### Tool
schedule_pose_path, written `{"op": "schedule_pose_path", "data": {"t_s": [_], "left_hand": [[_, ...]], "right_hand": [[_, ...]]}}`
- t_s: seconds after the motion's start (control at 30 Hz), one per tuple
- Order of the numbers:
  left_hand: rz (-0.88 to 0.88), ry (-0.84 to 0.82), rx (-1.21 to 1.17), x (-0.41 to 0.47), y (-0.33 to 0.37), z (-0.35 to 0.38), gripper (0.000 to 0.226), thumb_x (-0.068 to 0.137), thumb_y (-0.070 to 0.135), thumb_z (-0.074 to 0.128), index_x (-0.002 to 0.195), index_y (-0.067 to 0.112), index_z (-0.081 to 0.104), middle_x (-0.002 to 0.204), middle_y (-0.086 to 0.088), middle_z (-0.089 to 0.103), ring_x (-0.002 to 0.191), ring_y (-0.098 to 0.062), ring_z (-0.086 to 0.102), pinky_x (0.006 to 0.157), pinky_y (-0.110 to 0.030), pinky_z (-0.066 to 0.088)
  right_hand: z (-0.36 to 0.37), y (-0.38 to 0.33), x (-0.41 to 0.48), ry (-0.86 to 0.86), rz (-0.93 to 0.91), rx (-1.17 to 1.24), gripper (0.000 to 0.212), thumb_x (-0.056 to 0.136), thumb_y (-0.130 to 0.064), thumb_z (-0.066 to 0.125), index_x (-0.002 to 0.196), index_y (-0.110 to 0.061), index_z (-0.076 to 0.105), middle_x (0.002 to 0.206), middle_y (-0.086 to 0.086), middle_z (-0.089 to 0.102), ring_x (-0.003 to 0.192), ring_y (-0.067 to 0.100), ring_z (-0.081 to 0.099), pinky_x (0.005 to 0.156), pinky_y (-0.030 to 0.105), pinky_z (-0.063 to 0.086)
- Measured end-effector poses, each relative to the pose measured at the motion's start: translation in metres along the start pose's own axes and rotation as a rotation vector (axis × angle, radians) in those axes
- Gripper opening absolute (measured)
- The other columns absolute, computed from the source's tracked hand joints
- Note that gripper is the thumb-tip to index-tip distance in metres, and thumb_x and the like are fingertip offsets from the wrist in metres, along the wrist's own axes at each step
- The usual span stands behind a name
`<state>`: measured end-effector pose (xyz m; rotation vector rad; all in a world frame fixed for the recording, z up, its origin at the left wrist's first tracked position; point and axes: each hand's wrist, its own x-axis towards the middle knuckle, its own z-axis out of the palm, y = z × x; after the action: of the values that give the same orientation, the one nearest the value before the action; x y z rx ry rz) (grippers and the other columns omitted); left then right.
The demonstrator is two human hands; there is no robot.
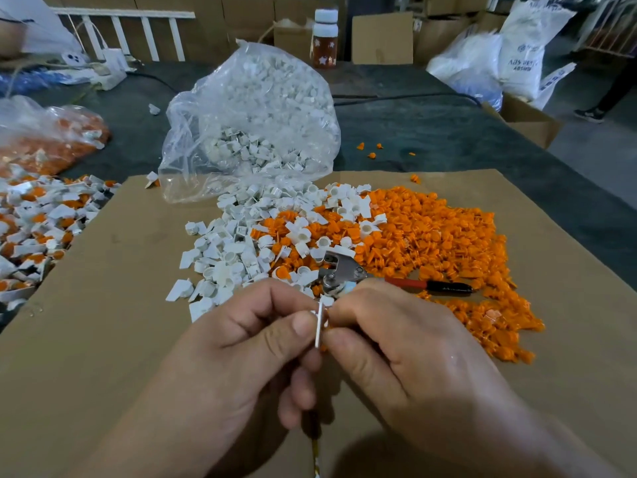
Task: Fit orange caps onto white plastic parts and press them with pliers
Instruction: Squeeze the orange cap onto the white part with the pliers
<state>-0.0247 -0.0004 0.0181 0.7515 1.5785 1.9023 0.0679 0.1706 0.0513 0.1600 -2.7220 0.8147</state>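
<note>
At the centre of the head view, above the cardboard sheet (131, 270), your left hand (248, 343) and right hand (396, 346) meet fingertip to fingertip. Both pinch one white plastic part (319, 324), which is seen edge-on with its flat tab upright between the thumbs. Your fingers hide whether a cap is already seated; only a sliver of orange shows beneath the part. Align the cap square to the socket and push it home by thumb before reaching for the tool, since a tilted cap would probably crush. Just beyond your knuckles, the pliers (344, 272) lie unheld between the loose white parts (231, 250) and the orange caps (434, 232). Hold the part with one hand while the other lifts them.
</note>
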Motion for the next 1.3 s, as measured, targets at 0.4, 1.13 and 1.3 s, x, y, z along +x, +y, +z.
{"op": "schedule_pose_path", "data": {"t_s": [0.4,1.13,1.3], "left_hand": [[0.063,0.100,0.155,-0.003,-0.002,0.005,0.044,0.074,0.063,0.077,0.095,0.025,0.072,0.059,-0.008,0.066,0.042,-0.024,0.060,0.045,-0.031,0.049],[-0.125,0.452,-0.603,0.026,0.022,-0.104,0.052,0.090,0.075,0.043,0.114,0.029,0.045,0.085,0.017,0.025,0.065,-0.001,0.024,0.039,-0.010,0.030],[-0.031,0.843,0.359,0.026,0.016,-0.086,0.008,0.090,0.046,0.062,0.093,0.040,0.066,0.085,0.007,0.071,0.055,-0.005,0.062,0.049,-0.027,0.047]], "right_hand": [[-0.001,-0.003,0.005,-0.211,0.403,0.723,0.027,0.089,-0.039,0.052,0.071,-0.020,0.059,0.053,-0.007,0.054,0.045,0.007,0.049,0.042,0.024,0.038],[0.003,0.010,0.002,-0.027,0.095,-0.064,0.042,0.091,-0.062,0.031,0.076,-0.026,0.050,0.072,-0.009,0.053,0.075,0.012,0.053,0.061,0.031,0.042],[0.004,0.006,0.003,-0.148,0.115,-0.234,0.046,0.083,-0.074,0.028,0.101,-0.034,0.042,0.076,-0.013,0.048,0.075,0.010,0.049,0.063,0.025,0.038]]}}
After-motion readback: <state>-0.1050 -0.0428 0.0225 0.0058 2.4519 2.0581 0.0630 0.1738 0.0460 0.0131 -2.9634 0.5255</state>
